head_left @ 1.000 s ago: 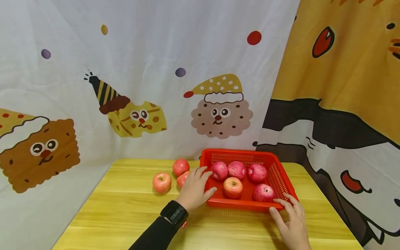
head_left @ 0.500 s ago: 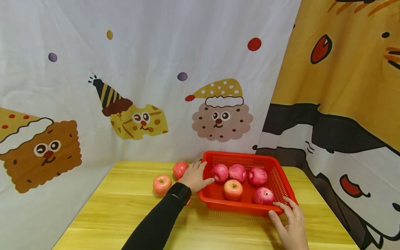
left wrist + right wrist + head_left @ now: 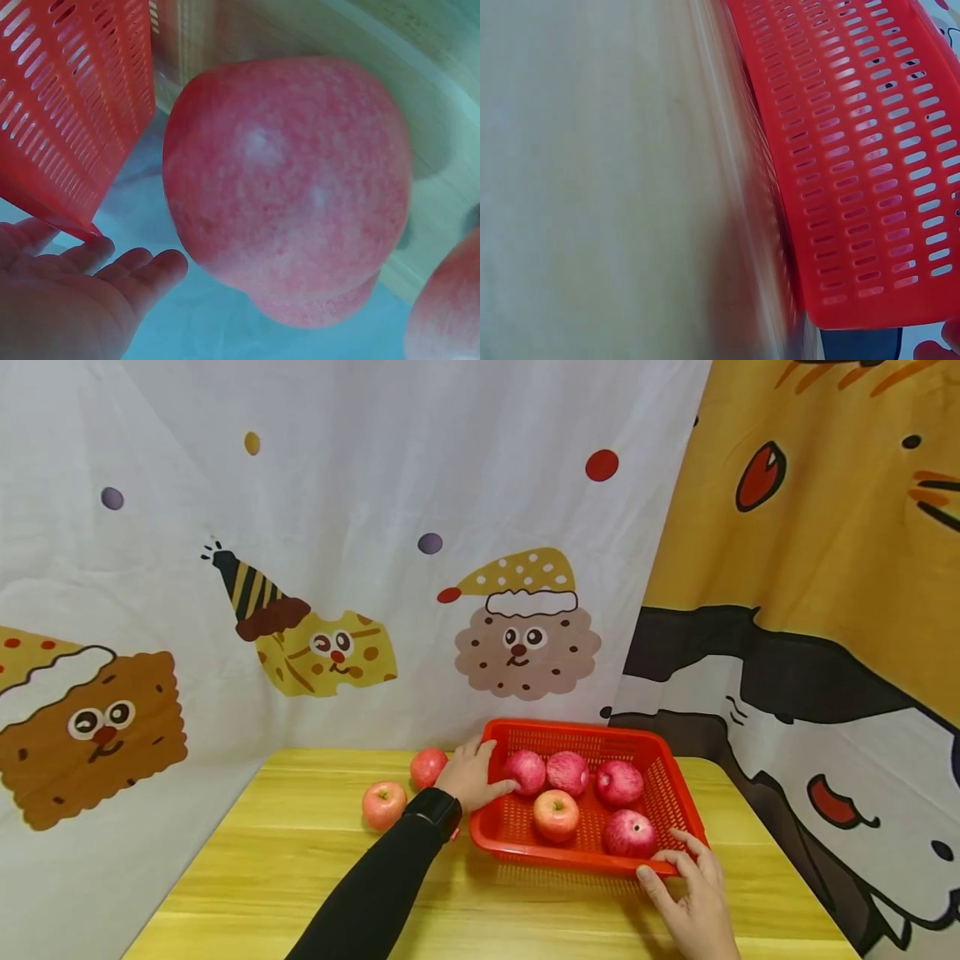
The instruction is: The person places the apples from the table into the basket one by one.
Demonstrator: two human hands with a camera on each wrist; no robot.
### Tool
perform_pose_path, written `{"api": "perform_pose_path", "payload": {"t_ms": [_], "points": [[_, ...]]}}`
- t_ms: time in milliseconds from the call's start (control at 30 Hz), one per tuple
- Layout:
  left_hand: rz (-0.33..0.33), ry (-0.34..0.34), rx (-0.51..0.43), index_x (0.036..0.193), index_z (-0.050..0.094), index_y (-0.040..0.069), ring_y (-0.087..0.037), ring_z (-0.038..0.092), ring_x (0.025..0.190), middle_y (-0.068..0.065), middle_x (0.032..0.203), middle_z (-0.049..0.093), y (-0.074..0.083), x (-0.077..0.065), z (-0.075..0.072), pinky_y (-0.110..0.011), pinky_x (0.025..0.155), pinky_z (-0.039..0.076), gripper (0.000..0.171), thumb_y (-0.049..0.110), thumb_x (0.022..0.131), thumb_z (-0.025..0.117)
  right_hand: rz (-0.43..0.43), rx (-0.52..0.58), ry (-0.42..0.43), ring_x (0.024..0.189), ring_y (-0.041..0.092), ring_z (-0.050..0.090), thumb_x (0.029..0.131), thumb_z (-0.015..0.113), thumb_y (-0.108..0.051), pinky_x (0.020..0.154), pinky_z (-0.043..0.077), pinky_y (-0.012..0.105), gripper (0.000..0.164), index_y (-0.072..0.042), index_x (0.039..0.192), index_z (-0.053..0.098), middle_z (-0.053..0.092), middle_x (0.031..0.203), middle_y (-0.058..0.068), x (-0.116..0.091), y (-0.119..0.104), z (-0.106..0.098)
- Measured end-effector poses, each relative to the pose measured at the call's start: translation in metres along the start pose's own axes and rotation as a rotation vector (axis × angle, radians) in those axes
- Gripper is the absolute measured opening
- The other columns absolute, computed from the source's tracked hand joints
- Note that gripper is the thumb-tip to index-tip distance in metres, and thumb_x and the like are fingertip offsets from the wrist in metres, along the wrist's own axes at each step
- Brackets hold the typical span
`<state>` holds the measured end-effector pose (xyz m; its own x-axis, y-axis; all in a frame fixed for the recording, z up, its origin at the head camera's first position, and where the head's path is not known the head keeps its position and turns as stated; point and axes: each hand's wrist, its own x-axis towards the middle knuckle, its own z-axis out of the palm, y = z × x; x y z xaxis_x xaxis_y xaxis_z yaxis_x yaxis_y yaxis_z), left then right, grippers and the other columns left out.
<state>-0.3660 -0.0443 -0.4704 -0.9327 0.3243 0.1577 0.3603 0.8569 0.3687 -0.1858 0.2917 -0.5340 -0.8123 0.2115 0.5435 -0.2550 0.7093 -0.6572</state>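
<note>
A red plastic basket (image 3: pixel 570 858) with slotted walls stands on the table, several apples inside. Among them are a paler apple (image 3: pixel 557 816) and a darker pink apple (image 3: pixel 630 833) near the front. My left hand (image 3: pixel 468 781) grips the basket's left rim, thumb toward the inside and fingers outside. At the front right corner, my right hand (image 3: pixel 697 893) holds the rim between thumb and fingers. In the left wrist view, a big apple (image 3: pixel 292 172) lies beside the basket wall (image 3: pixel 75 97), close to my fingers. The right wrist view shows the slotted basket side (image 3: pixel 870 172) and only fingertips (image 3: pixel 939 349).
Left of the basket, a loose apple (image 3: pixel 384 805) and another apple (image 3: pixel 428 767) rest on the wooden table (image 3: pixel 247 877). My left forearm passes close to them. A cartoon-printed curtain (image 3: pixel 360 527) hangs right behind the table's back edge.
My left hand has moved back and up from over the left rim's front part to grip the rim, covering an apple outside. My right hand stays at its corner; the view shifts slightly.
</note>
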Motion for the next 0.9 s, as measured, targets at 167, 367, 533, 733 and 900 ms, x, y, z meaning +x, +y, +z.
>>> {"api": "perform_pose_path", "payload": {"t_ms": [167,367,533,733,900], "points": [[0.010,0.009,-0.020,0.163,0.040,0.009,-0.041,0.043,0.153,-0.021,0.169,0.040,0.001,0.000,0.000,-0.054,0.124,0.043,0.097,0.066,0.092,0.073,-0.014,-0.008,-0.008,0.140,0.049,0.037,0.087,0.088,-0.017,0.118,0.025,0.071,0.022,-0.015,0.096,0.068,0.051,0.148,0.022,0.001,-0.001,-0.002],[0.044,0.036,-0.024,0.164,0.038,0.005,-0.045,0.047,0.149,-0.019,0.166,0.047,-0.009,-0.014,-0.008,-0.060,0.124,0.041,0.089,0.064,0.101,0.062,-0.024,-0.010,-0.012,0.139,0.049,0.038,0.085,0.090,-0.016,0.113,0.027,0.071,0.024,-0.016,0.096,0.068,0.052,0.147,0.024,0.001,0.000,-0.003],[0.042,0.021,0.042,0.156,0.052,0.008,-0.045,0.055,0.142,-0.014,0.156,0.060,-0.029,-0.038,-0.019,-0.064,0.123,0.039,0.073,0.062,0.108,0.048,-0.020,0.013,-0.015,0.139,0.050,0.036,0.086,0.089,-0.016,0.112,0.025,0.072,0.024,-0.016,0.097,0.068,0.052,0.146,0.025,0.002,-0.001,-0.002],[0.056,-0.007,0.173,0.146,0.064,0.012,-0.045,0.054,0.143,-0.015,0.149,0.064,-0.049,-0.063,-0.023,-0.068,0.122,0.037,0.064,0.061,0.109,0.046,-0.016,0.025,-0.015,0.140,0.049,0.035,0.086,0.089,-0.016,0.116,0.022,0.070,0.024,-0.016,0.097,0.068,0.051,0.148,0.024,0.002,0.000,-0.002],[0.069,0.029,0.198,0.147,0.062,0.013,-0.045,0.060,0.133,-0.018,0.144,0.066,-0.060,-0.071,-0.022,-0.063,0.114,0.049,0.063,0.055,0.101,0.067,-0.012,0.013,-0.012,0.140,0.050,0.035,0.086,0.089,-0.017,0.117,0.022,0.070,0.024,-0.016,0.097,0.068,0.051,0.148,0.024,0.001,0.000,-0.001]]}}
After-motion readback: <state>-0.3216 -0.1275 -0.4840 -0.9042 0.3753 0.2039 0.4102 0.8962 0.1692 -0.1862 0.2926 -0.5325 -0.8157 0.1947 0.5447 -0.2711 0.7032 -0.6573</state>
